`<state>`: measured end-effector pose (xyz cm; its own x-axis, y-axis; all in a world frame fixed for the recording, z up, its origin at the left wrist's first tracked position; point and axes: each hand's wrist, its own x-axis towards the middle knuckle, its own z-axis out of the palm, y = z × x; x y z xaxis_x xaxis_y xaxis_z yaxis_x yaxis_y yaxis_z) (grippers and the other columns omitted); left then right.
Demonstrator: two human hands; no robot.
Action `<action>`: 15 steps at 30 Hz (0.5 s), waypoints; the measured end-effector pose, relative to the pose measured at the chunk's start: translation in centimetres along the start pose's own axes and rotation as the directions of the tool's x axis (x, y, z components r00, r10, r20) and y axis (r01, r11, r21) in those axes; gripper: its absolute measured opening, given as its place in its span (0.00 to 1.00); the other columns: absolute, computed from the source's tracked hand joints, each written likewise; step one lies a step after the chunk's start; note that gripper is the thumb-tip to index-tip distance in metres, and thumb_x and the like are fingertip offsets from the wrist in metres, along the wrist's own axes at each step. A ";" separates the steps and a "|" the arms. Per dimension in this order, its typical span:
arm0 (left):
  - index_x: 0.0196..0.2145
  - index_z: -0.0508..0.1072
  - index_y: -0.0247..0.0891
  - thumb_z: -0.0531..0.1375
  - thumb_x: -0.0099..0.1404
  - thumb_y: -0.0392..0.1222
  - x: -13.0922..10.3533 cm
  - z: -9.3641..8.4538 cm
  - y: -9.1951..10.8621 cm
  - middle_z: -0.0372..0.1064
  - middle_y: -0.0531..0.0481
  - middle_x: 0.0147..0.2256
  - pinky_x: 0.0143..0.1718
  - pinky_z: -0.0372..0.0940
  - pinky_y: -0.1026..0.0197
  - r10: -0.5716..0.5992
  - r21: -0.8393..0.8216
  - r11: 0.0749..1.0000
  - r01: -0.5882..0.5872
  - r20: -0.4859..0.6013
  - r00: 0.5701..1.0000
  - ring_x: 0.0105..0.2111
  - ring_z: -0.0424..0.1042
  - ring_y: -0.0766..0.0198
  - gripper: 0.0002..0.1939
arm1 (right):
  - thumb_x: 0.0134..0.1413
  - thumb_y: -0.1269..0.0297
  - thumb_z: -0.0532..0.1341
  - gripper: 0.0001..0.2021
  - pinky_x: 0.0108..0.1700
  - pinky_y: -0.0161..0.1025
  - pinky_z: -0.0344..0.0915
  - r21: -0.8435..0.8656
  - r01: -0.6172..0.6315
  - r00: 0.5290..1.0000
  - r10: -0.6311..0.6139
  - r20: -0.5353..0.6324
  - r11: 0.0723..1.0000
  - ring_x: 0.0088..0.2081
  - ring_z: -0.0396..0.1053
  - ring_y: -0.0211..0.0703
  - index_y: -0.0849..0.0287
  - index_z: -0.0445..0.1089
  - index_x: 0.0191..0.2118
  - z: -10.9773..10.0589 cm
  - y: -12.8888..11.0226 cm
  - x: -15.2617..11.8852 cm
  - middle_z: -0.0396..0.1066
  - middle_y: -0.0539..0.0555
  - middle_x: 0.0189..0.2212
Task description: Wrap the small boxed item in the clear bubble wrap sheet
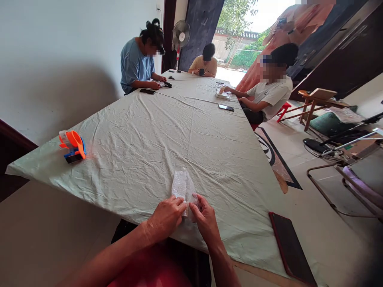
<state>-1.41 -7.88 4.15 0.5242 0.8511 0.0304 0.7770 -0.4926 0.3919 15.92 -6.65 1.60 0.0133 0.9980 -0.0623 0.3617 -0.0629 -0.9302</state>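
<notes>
My left hand (166, 217) and right hand (205, 217) both pinching clear plastic bag (182, 187), contents unclear, phone (291, 249) at 4 o'clock

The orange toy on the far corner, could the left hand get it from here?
Probably not without leaning. The orange toy sits at the table's far left corner, well away from the left hand, which is pinching a clear packet. Only bare cloth lies between.
</notes>
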 end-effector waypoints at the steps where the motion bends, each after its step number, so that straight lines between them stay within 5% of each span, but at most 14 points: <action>1: 0.47 0.72 0.39 0.55 0.65 0.28 0.0 0.0 0.0 0.71 0.46 0.52 0.53 0.68 0.55 0.000 0.003 1.000 0.000 0.008 1.000 0.49 0.70 0.56 0.15 | 0.52 0.51 0.62 0.25 0.28 0.36 0.65 0.036 -0.022 1.000 0.022 0.002 0.999 0.25 0.66 0.41 0.64 0.71 0.51 0.1 0.0 0.0 0.69 0.48 0.24; 15: 0.47 0.73 0.37 0.56 0.65 0.27 -0.1 -0.1 0.6 0.72 0.45 0.50 0.52 0.69 0.52 0.013 0.006 1.000 -0.013 -0.005 1.000 0.48 0.70 0.53 0.15 | 0.45 0.48 0.67 0.30 0.20 0.35 0.63 0.243 -0.131 0.991 0.135 0.001 0.961 0.22 0.65 0.38 0.65 0.71 0.50 0.9 -1.7 -1.1 0.71 0.50 0.27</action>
<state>-1.06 -8.19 4.50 0.5323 0.8456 0.0402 0.7722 -0.5044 0.3863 14.43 -7.66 2.95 0.0613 0.9804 -0.1872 0.1197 -0.1934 -0.9738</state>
